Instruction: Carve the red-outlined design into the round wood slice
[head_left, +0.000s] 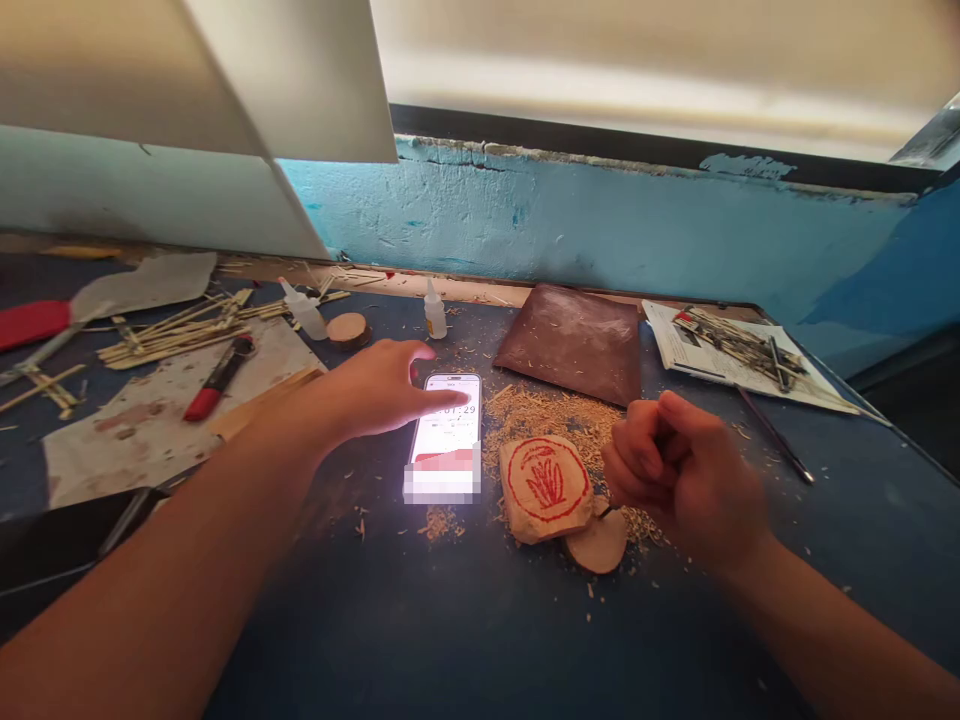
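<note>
The left hand [375, 390] lies flat and open over the blue table [450, 620], holding nothing, fingers stretched toward 3 o'clock. One fingertip rests on the top of the lit phone [450, 440]. The phone lies face up, its long side running from 12 to 6 o'clock, and most of it sits at 4 o'clock from the hand.

The right hand [675, 470] is curled into a tight fist around a thin tool [606, 511]. Only a dark tip shows below the fingers, so I cannot tell what kind it is. At 9 o'clock from the fist, just beside it, lies a wood slab [546, 487] with a red drawing inside a red ring. A small plain disc [598, 543] touches the slab's lower right edge, at 7 o'clock from the fist. Shavings [540, 415] lie spread at 12 o'clock from the slab, between the phone and the fist.

A brown pad [574, 340] lies beyond the shavings. Two glue bottles [434, 310] stand at 12 and 11 o'clock from the phone, with another disc [349, 328] between them. A red-handled knife [217, 378] lies on paper [150, 430] at 9 o'clock from the left hand.
</note>
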